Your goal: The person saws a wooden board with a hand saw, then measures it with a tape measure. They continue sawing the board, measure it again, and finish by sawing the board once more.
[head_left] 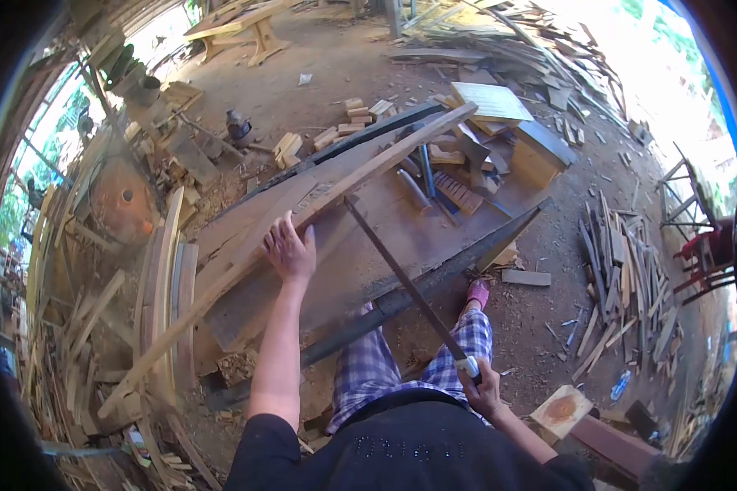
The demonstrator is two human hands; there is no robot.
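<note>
A long wooden beam point(360, 173) lies slantwise across a low wooden workbench point(336, 270), its near end sticking out past the left side. My left hand point(289, 250) rests against the beam's edge, fingers spread and thumb apart, not wrapped round it. Low on the right, my right hand point(485, 389) is closed round the white handle of a long, narrow, dark-bladed tool point(405, 282). Its blade points forward and left over the bench, the tip close to the beam. Whether the blade has teeth cannot be made out.
Wood blocks and hand tools point(454, 184) crowd the bench's far right end, beside a pale board point(491, 102). Scrap strips point(618, 270) lie on the ground at right. Upright planks point(168, 303) and offcuts stand at left. A red chair point(704, 254) is at the right edge.
</note>
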